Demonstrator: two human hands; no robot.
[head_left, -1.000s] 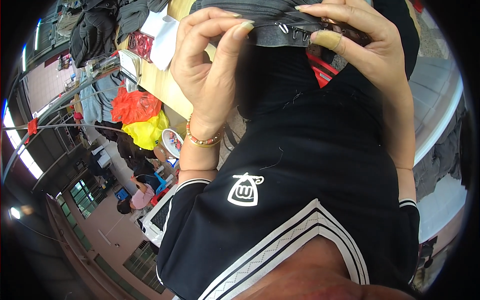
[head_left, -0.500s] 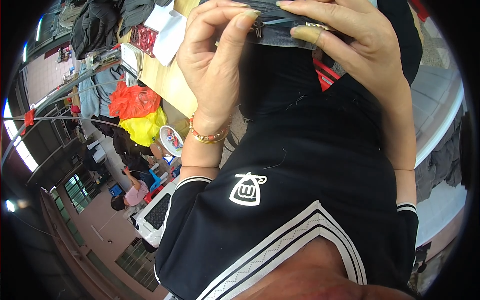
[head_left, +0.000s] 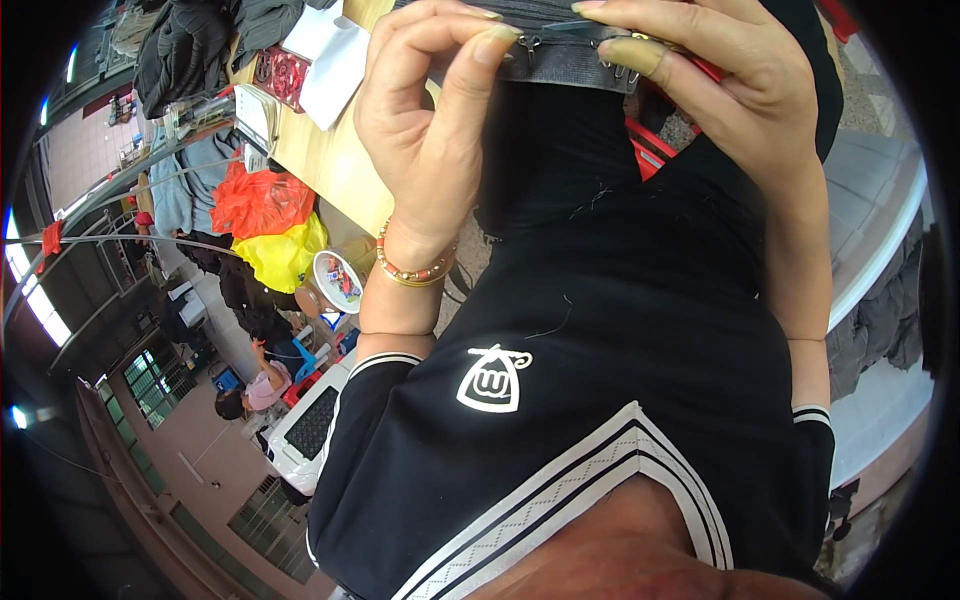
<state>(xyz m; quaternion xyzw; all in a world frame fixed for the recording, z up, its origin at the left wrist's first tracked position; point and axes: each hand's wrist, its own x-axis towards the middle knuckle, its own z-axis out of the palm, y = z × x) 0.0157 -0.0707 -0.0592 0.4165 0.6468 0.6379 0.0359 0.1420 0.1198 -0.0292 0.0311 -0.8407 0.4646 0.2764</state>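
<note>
A dark grey ribbed garment band (head_left: 570, 68) stretches between my hands at the top of the view, above my lap. My left hand (head_left: 430, 120) pinches the band at its left part, thumb against index finger. Just beside that thumb tip, a small metal hook-like piece (head_left: 529, 44) sits on the band. My right hand (head_left: 725, 75) is closed at the right part, with a tan cover on its thumb. Small metal pieces (head_left: 620, 71) hang by that thumb. A thin translucent strip (head_left: 568, 27) runs toward the right index fingertip. What lies inside the right-hand grip is partly hidden.
At left stands a wooden table (head_left: 310, 150) with papers (head_left: 330, 75) and dark clothes (head_left: 185, 55). Red (head_left: 260, 198) and yellow plastic bags (head_left: 282, 252) hang near a white bucket (head_left: 337, 282). A white tub (head_left: 875, 210) is at right. Another person (head_left: 262, 388) sits far left.
The right thumb has moved slightly down and right, and the metal pieces beneath it show more. Less of the translucent strip shows. My left hand keeps its pinch.
</note>
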